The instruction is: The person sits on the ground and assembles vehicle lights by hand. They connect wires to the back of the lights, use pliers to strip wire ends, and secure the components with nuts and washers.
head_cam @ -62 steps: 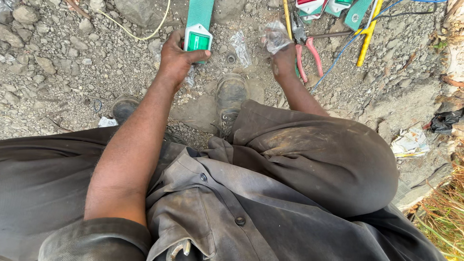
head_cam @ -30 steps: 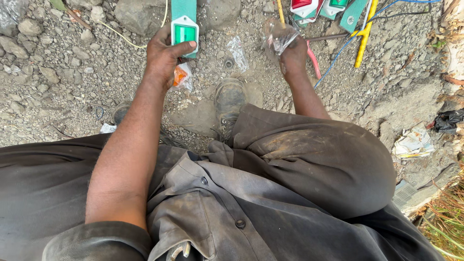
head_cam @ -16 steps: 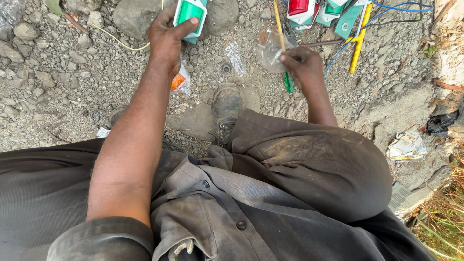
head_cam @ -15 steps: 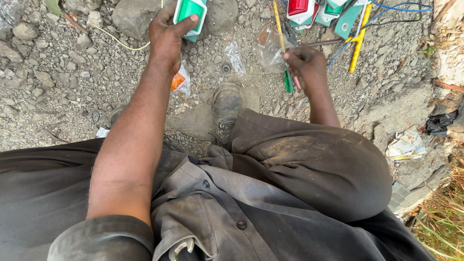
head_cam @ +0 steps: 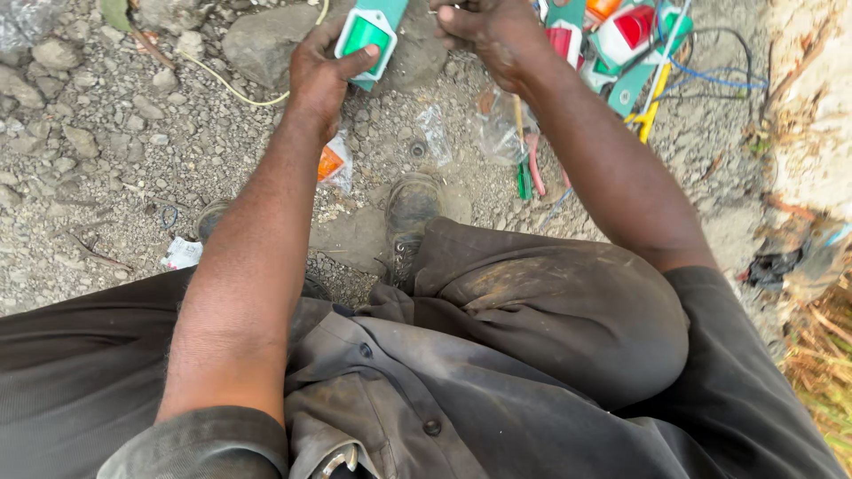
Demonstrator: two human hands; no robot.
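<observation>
My left hand point(head_cam: 324, 71) grips a flat teal and white carded package point(head_cam: 373, 35) at the top middle, thumb across its front. My right hand point(head_cam: 488, 31) is just to the right of that package, fingers curled; its fingertips run past the top edge, so what they pinch is hidden. Below my right forearm lie a green-handled tool point(head_cam: 524, 177) and red-handled pliers point(head_cam: 535, 164) on the gravel, beside a clear plastic bag point(head_cam: 497, 129).
More teal and red carded packages point(head_cam: 626, 40) and yellow-handled tools point(head_cam: 648, 115) with blue wire lie at the top right. My boot point(head_cam: 410, 213) rests on the gravel below. An orange wrapper point(head_cam: 330, 162) and a large stone point(head_cam: 262, 44) sit on the left. Dry grass borders the right.
My right hand has lifted off the ground tools and moved up and left beside the package. My left hand still holds the package, slightly higher.
</observation>
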